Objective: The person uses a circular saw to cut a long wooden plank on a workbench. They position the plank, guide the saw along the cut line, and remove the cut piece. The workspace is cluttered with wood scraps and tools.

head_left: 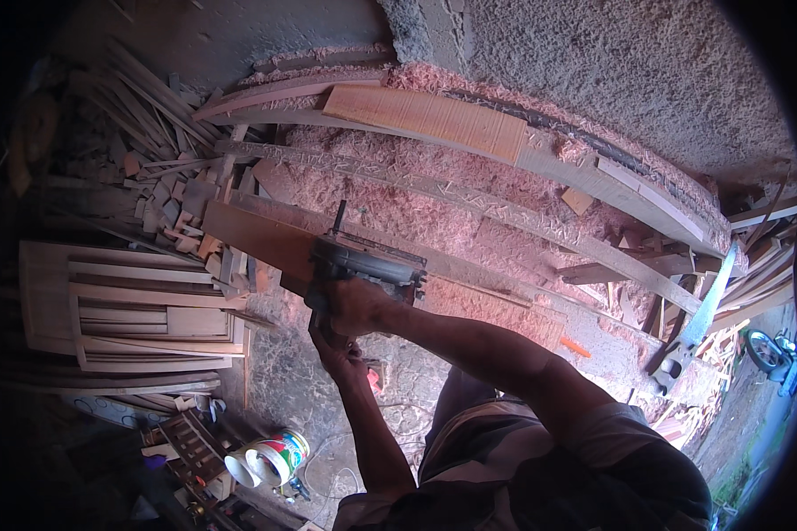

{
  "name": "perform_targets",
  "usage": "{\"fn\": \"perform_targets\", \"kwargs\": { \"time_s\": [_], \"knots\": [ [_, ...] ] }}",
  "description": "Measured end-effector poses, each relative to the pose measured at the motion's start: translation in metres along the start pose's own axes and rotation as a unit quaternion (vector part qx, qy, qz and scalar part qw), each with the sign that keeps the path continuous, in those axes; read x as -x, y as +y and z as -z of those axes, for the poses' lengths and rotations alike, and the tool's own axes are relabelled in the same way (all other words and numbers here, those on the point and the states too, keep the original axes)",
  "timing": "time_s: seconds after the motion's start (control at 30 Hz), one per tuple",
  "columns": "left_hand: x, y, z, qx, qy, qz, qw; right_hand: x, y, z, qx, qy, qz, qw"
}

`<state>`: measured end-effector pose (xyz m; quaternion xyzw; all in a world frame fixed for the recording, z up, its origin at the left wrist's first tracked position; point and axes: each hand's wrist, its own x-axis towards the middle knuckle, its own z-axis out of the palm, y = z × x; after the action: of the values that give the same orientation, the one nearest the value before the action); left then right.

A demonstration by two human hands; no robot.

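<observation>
A dark electric hand planer (363, 264) sits on a long brown board (266, 237) that slants across the workbench. My right hand (359, 305) is wrapped round the planer's handle, its arm reaching in from the lower right. Just below it, my left hand (335, 354) is closed close to the planer and the board's near edge. What its fingers grip is hidden in shadow. Beyond the planer, a wide plank with ridged grain (434, 119) lies on the far beam, among pinkish wood shavings (434, 186).
A handsaw (704, 310) leans at the bench's right end. Scrap offcuts (173, 208) are heaped at the left, above a stack of wooden frames (150, 305). A white bucket (276, 456) stands on the floor near a cord. A motorbike wheel (768, 351) shows at far right.
</observation>
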<state>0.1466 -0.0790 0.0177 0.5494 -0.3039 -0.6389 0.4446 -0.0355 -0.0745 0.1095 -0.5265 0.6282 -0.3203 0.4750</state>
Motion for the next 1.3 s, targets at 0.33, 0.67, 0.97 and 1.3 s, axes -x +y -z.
{"fn": "perform_targets", "kwargs": {
  "time_s": [0.33, 0.67, 0.97, 1.3],
  "knots": [
    [-0.035, 0.021, 0.008, 0.012, 0.029, 0.037, 0.999, -0.034, -0.017, -0.004, -0.011, 0.012, 0.006, 1.000],
    [-0.062, 0.037, 0.008, -0.022, 0.062, 0.040, 0.997, -0.071, -0.027, -0.012, -0.007, 0.016, 0.017, 1.000],
    [-0.089, 0.055, 0.009, -0.021, 0.042, 0.034, 0.998, -0.104, -0.030, -0.024, -0.016, 0.044, 0.055, 0.997],
    [-0.133, 0.070, 0.029, 0.011, 0.029, 0.045, 0.999, -0.142, -0.053, -0.024, 0.013, 0.024, 0.024, 0.999]
  ]
}}
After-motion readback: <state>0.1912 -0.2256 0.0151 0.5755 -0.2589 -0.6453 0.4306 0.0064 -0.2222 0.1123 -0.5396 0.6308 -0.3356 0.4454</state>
